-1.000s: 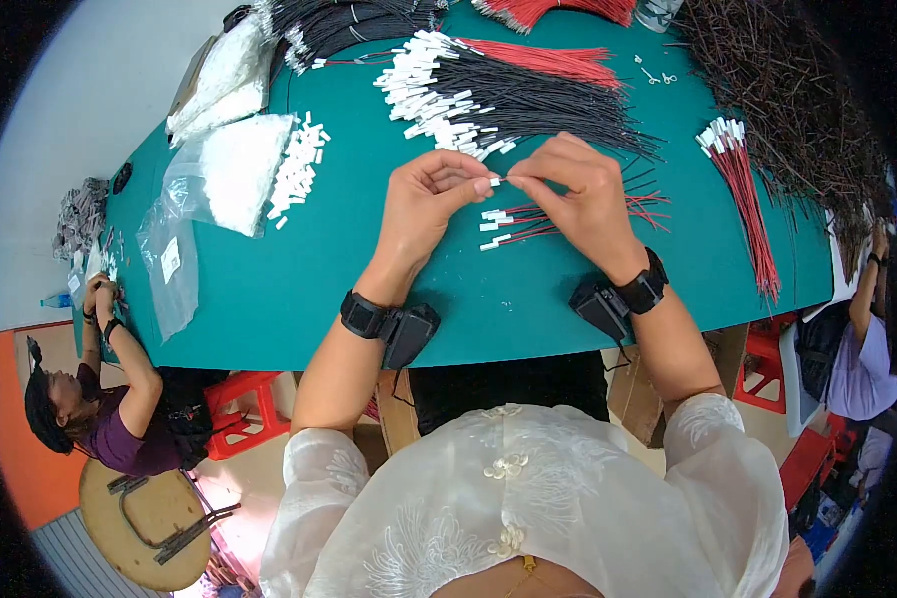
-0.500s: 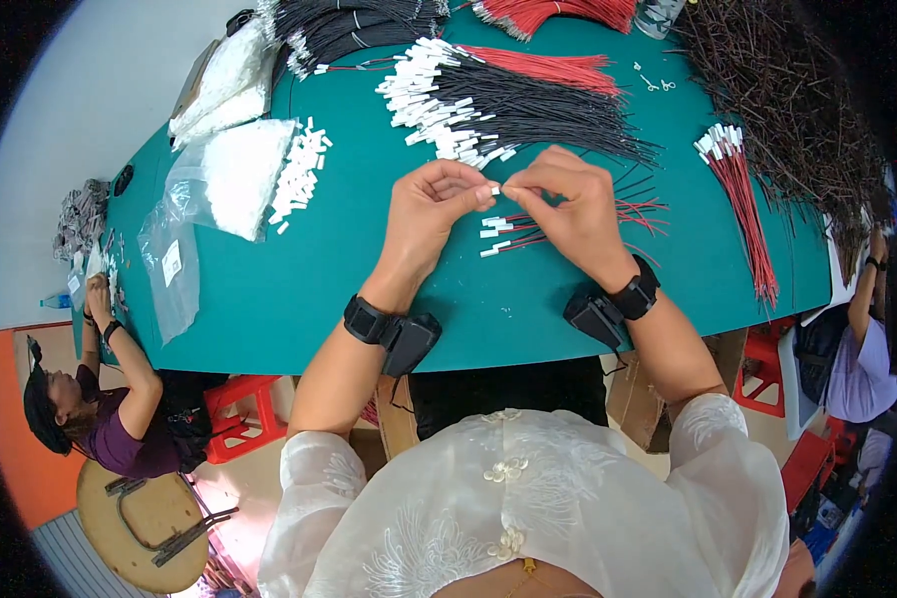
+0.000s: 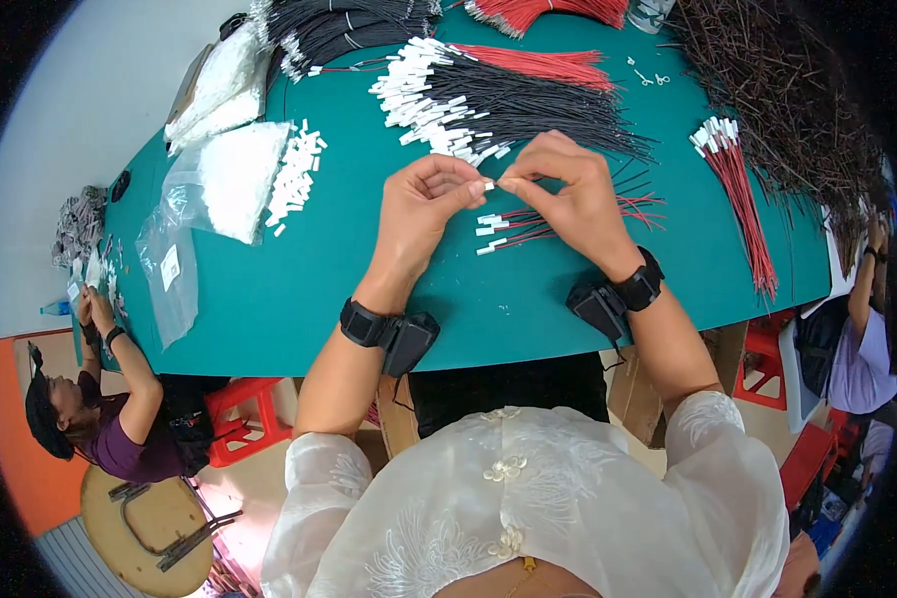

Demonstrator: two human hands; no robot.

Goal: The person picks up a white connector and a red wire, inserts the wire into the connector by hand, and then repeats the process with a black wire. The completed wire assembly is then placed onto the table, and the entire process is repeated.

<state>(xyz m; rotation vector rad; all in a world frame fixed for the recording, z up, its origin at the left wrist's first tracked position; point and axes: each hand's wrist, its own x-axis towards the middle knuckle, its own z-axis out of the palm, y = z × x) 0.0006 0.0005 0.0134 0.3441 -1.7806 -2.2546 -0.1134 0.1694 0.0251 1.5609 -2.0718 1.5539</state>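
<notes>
My left hand (image 3: pixel 419 204) pinches a small white connector housing (image 3: pixel 489 186) between thumb and fingertips. Fingertips of my right hand (image 3: pixel 570 194) are pressed together right beside the housing's right end; what they grip, likely thin, is hidden. Just below them on the table lies a small group of red and black wires with white connectors (image 3: pixel 492 227), partly covered by my right hand. Beyond both hands spreads a big pile of black wires (image 3: pixel 528 110) with white connectors on their left ends, and red wires (image 3: pixel 548 66) lie along its far side.
Loose white housings (image 3: pixel 294 179) spill beside a plastic bag of them (image 3: pixel 241 179) on the left. A red wire bundle (image 3: pixel 746 219) and a heap of dark wires (image 3: pixel 767 100) lie right. Two other people work at the left (image 3: pixel 120 429) and right (image 3: pixel 862 364) edges.
My right hand has shifted very slightly up and left, its fingertips still by the white housing. My left hand keeps its pinch. The whole view has shifted slightly.
</notes>
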